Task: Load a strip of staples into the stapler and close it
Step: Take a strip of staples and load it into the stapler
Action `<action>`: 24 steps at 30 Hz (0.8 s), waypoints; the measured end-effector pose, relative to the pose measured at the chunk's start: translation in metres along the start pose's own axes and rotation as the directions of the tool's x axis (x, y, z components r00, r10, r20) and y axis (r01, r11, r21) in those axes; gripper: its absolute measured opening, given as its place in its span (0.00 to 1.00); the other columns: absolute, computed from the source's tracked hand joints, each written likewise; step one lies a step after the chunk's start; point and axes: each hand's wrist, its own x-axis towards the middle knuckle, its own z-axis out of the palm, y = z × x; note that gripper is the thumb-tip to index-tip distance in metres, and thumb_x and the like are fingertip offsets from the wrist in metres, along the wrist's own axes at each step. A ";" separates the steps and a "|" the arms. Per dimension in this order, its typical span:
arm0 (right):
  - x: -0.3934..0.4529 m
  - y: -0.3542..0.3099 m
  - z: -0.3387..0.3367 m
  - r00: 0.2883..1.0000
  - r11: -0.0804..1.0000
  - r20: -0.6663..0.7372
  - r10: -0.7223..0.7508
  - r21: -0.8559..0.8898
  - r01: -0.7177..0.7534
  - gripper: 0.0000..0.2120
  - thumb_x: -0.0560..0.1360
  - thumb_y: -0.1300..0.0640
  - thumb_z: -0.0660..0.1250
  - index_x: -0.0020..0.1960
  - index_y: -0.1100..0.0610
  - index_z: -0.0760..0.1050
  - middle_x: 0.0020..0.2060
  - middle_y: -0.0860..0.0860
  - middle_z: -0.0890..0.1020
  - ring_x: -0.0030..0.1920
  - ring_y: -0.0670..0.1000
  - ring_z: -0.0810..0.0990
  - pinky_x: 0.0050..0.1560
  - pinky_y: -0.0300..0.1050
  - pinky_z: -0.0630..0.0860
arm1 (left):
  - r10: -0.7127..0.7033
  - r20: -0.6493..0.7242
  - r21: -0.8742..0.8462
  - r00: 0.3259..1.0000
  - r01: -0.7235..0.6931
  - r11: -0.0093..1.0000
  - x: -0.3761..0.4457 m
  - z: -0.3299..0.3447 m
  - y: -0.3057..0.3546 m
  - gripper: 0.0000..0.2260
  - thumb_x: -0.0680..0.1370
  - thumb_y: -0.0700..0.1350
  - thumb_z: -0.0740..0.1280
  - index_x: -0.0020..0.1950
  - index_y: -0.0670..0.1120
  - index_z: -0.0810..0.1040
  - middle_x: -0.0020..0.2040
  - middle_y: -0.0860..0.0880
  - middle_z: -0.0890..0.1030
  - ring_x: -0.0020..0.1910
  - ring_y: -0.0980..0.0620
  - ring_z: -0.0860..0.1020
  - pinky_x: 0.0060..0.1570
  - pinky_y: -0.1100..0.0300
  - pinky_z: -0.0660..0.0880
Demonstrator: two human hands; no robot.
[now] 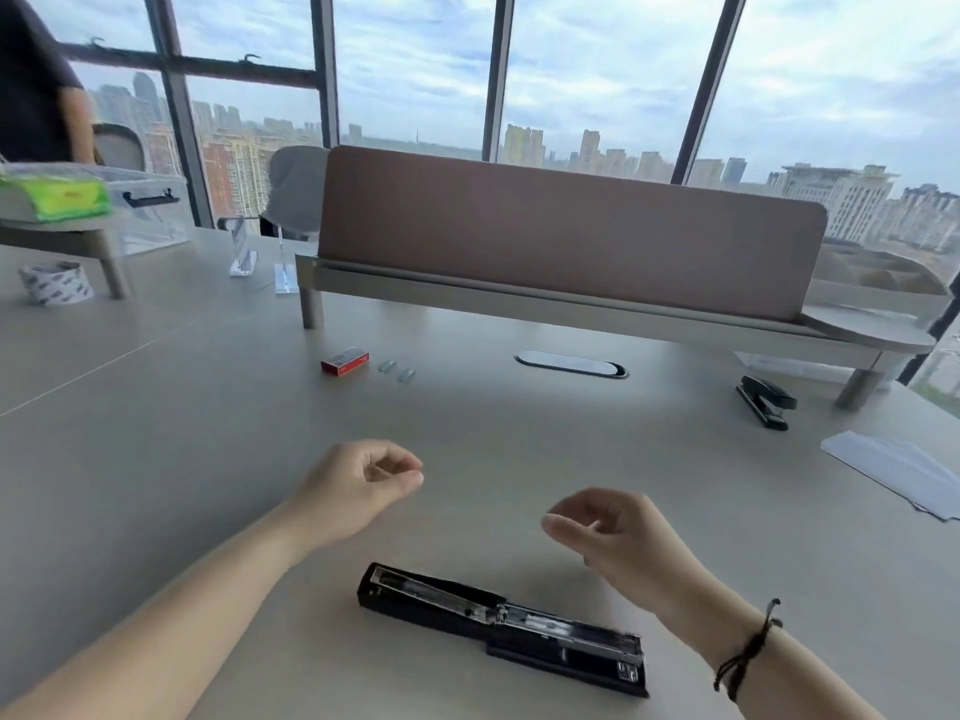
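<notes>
Left hand (358, 485) hovers above the table (182, 418), fingers loosely curled toward the thumb, holding nothing, touching nothing. Right hand (618, 537) same posture: half-curled, thumb pointing left, empty, clear of the surface. Dark cord bracelet (748, 652) on the right wrist.

Opened stapler (504, 623) lies flat on the table between the forearms, close to the near edge, folded fully open so both halves run in one line, left end farther away, right end nearer. Metal channel faces up; whether any staples sit inside cannot be told.

Staple box (344, 360), red, sits well beyond the hands, left of centre. Just to its right, two loose staple strips (397, 370), apart from each other.

Open tabletop between the hands and the box, nothing in the way. Oval cable grommet (571, 365) further right. Raised shelf with a brown divider panel (561, 236) bounds the far side.

Counts: two staplers, the second stapler (766, 401) closed, far right near a shelf leg; one box; two strips; one tape roll (56, 283) far left; white paper sheets (898, 472) at the right edge.
</notes>
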 end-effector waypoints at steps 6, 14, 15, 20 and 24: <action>0.085 -0.012 0.051 0.999 0.997 0.049 -0.013 -0.075 0.016 0.13 0.70 0.50 0.77 0.53 0.51 0.82 0.42 0.47 0.82 0.39 0.45 0.79 0.39 0.37 0.74 | 0.024 -0.262 0.114 0.965 0.006 0.993 0.050 0.010 -0.012 0.05 0.76 0.43 0.73 0.42 0.53 0.82 0.36 0.57 0.82 0.35 0.61 0.78 0.36 0.68 0.72; 0.190 -0.035 0.117 0.994 0.942 -0.054 -0.094 -0.328 0.071 0.24 0.70 0.40 0.72 0.64 0.47 0.77 0.53 0.47 0.82 0.58 0.53 0.78 0.60 0.48 0.74 | -0.013 -0.397 0.130 0.918 0.070 0.989 0.084 0.013 -0.026 0.03 0.76 0.45 0.70 0.46 0.48 0.83 0.39 0.53 0.86 0.41 0.52 0.82 0.38 0.63 0.72; 0.200 -0.039 0.124 0.992 0.924 -0.057 -0.109 -0.374 0.080 0.25 0.70 0.39 0.70 0.65 0.47 0.76 0.55 0.47 0.82 0.60 0.54 0.77 0.61 0.49 0.73 | -0.021 -0.405 0.117 0.914 0.075 0.990 0.087 0.013 -0.029 0.03 0.76 0.46 0.70 0.46 0.48 0.83 0.39 0.53 0.87 0.41 0.51 0.83 0.40 0.62 0.74; 0.249 -0.052 0.148 0.991 0.873 -0.042 -0.126 -0.479 0.090 0.30 0.70 0.36 0.68 0.69 0.46 0.71 0.64 0.49 0.78 0.67 0.54 0.73 0.65 0.52 0.70 | -0.036 -0.425 0.046 0.905 0.062 0.997 0.098 0.011 -0.037 0.03 0.76 0.47 0.69 0.43 0.51 0.81 0.38 0.52 0.87 0.34 0.50 0.85 0.38 0.58 0.80; 0.276 -0.054 0.156 0.991 0.868 -0.042 -0.126 -0.489 0.089 0.32 0.70 0.35 0.67 0.70 0.47 0.71 0.66 0.50 0.76 0.68 0.55 0.71 0.67 0.53 0.70 | -0.023 -0.435 0.027 0.900 0.039 0.999 0.098 0.011 -0.037 0.02 0.77 0.47 0.69 0.46 0.51 0.81 0.36 0.52 0.85 0.33 0.50 0.84 0.35 0.60 0.76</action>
